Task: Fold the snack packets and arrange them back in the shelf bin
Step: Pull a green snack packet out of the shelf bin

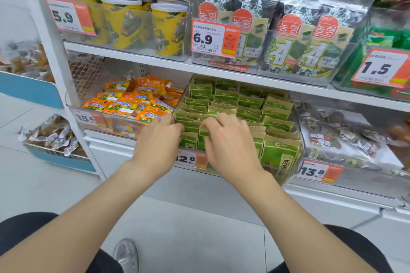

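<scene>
Several green and tan snack packets (248,104) stand in rows inside a clear shelf bin (298,163) on the lower shelf. My left hand (158,139) reaches into the bin's front left corner, its fingers curled round the top of a front packet (188,138). My right hand (228,139) is beside it, fingers bent over the tops of the front-row packets (203,137), pinching them. Both hands hide much of the front row. One larger packet (280,155) leans at the bin's front right.
A bin of orange packets (133,104) sits to the left, and a bin of clear-wrapped snacks (346,139) to the right. Yellow cups (168,29) and seaweed packs (310,42) fill the shelf above. Price tags (190,158) hang on the bin fronts.
</scene>
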`<state>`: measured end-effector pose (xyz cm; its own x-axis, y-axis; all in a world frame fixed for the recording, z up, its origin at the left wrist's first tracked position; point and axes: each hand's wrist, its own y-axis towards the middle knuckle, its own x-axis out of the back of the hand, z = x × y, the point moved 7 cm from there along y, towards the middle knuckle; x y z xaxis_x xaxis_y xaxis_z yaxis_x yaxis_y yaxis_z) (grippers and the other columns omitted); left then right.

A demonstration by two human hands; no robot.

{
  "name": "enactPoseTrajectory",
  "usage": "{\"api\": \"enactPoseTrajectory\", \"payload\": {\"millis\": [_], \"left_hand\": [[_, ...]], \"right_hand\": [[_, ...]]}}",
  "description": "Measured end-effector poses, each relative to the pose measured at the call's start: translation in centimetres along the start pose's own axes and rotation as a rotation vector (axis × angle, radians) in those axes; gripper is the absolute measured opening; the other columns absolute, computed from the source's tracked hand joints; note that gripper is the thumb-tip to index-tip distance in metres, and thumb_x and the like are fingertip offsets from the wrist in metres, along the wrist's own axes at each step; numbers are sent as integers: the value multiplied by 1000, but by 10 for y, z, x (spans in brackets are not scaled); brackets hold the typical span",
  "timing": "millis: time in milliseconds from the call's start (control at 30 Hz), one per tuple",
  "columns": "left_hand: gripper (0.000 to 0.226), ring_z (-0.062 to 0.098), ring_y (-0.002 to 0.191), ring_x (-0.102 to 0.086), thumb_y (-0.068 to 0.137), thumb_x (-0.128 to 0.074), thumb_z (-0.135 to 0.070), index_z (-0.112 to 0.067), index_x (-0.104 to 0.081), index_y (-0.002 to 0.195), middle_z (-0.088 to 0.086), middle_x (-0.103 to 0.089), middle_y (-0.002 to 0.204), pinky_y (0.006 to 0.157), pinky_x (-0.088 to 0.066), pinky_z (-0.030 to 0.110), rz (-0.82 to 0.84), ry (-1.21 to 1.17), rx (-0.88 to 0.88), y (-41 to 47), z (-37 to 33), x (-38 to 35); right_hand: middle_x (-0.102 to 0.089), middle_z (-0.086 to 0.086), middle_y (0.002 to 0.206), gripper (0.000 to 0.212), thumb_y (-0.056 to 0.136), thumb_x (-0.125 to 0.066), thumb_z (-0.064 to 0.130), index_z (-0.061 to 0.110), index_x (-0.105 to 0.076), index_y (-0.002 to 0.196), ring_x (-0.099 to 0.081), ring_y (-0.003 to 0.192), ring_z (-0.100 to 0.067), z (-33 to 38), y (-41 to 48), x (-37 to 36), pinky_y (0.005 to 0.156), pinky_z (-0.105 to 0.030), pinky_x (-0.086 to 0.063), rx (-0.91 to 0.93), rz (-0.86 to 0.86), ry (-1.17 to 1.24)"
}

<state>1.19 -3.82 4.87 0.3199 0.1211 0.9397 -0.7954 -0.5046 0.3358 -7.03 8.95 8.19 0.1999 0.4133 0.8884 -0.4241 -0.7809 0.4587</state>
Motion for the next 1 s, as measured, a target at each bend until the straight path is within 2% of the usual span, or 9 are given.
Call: {"api": "enactPoseTrajectory", "payload": {"millis": [133, 333, 467, 533, 633, 767, 833, 900, 1000], "left_hand": [[24, 29, 103, -51, 100, -68, -15, -33, -75, 114, -5, -69, 110, 74, -30, 38, -79, -13, -28, 8, 1, 0], [19, 33, 97, -55, 104, -65, -18, -24, -81, 112, 2, -76, 111, 78, -48, 46, -188, -186, 5, 13, 7, 8], [9, 29, 97, -56, 97, -76, -21, -19, -81, 104, 0, -65, 103, 76, -51, 45, -230, -249, 36, 14, 5, 21], [8, 26, 92, -59, 94, -79, -25, -23, -72, 98, -3, -60, 101, 72, -52, 43, -191, -309, 94, 14, 8, 25], [26, 20, 81, -60, 85, -88, -27, -29, -64, 77, -10, -57, 91, 67, -46, 37, -105, -346, 162, 11, 18, 22], [37, 23, 77, -64, 79, -91, -25, -27, -59, 62, -11, -63, 73, 60, -44, 34, 37, -302, 229, -1, 27, 14], [31, 24, 82, -68, 81, -88, -24, -29, -61, 67, -11, -67, 76, 65, -53, 37, 56, -300, 235, -4, 28, 11], [20, 21, 88, -70, 87, -84, -25, -33, -67, 79, -13, -71, 85, 70, -58, 39, 21, -281, 221, -4, 31, 14], [9, 20, 91, -70, 91, -81, -31, -39, -77, 91, -12, -72, 95, 66, -53, 35, 23, -252, 219, -4, 36, 19]], "right_hand": [[-70, -2, 113, 50, 83, -69, -2, 23, -67, 126, -64, 106, -28, -8, 12, -1, 90, -40, -44, -81, 81, -34], [-71, 0, 96, 21, 86, -62, 10, 19, -64, 105, -66, 89, -27, -17, 14, 4, 83, -38, -48, -175, 137, 29], [-65, 2, 99, 14, 92, -60, 20, 22, -66, 104, -61, 97, -23, -20, 16, 2, 89, -44, -53, -184, 52, 204], [-62, 4, 110, 21, 96, -61, 24, 24, -65, 117, -56, 106, -19, -17, 18, 0, 94, -41, -52, -154, 6, 308], [-64, 3, 121, 27, 103, -58, 23, 25, -67, 128, -57, 115, -21, -9, 26, -8, 98, -46, -51, -42, -2, 316], [-56, 5, 111, 14, 101, -68, 30, 34, -76, 111, -51, 112, -21, -11, 40, -16, 99, -49, -46, -6, 36, 375], [-48, 8, 110, 13, 97, -72, 43, 40, -78, 108, -46, 112, -19, -7, 44, -20, 101, -46, -40, 52, 141, 338], [-44, 9, 113, 26, 95, -70, 54, 41, -77, 117, -43, 113, -19, -2, 47, -22, 102, -45, -37, 114, 235, 220], [-48, 8, 119, 41, 93, -67, 61, 38, -75, 126, -42, 118, -20, 4, 50, -15, 100, -43, -36, 245, 257, 69]]}}
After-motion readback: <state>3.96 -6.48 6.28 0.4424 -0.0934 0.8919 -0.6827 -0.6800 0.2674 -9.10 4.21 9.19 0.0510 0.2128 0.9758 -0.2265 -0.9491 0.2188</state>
